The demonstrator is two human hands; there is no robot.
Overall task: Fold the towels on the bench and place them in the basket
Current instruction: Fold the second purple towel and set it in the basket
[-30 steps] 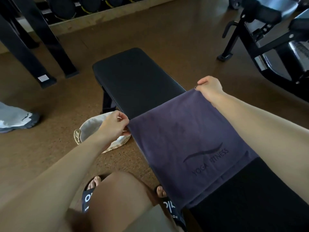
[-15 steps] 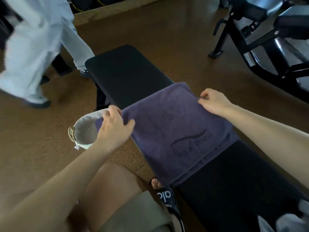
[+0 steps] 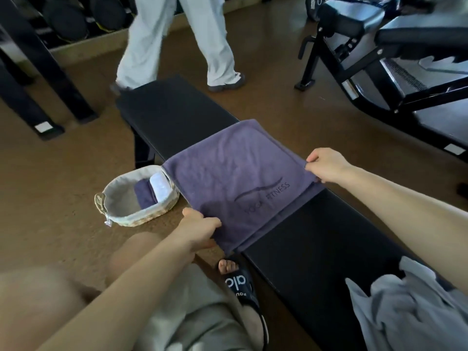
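Note:
A purple towel [image 3: 235, 173] with a dark printed logo lies flat across the black bench [image 3: 177, 110]. My left hand [image 3: 196, 230] grips its near-left corner, where the cloth hangs over the bench edge. My right hand [image 3: 326, 164] pinches the right edge of the same towel. On the floor left of the bench stands a lined wicker basket [image 3: 121, 196] holding a folded purple towel and a folded white one. A crumpled pale grey towel [image 3: 410, 310] lies on the bench's near end at the lower right.
A person in light trousers [image 3: 177, 39] walks across the floor just beyond the bench's far end. Black gym machine frames stand at the right [image 3: 379, 72] and at the far left [image 3: 43, 79]. My foot in a black slide [image 3: 240, 282] is beside the bench.
Both hands slid from the towel's far corners back along its sides to the near edge. The passer-by crossed from left to behind the bench. The view tilted, showing the basket's contents and the grey towel.

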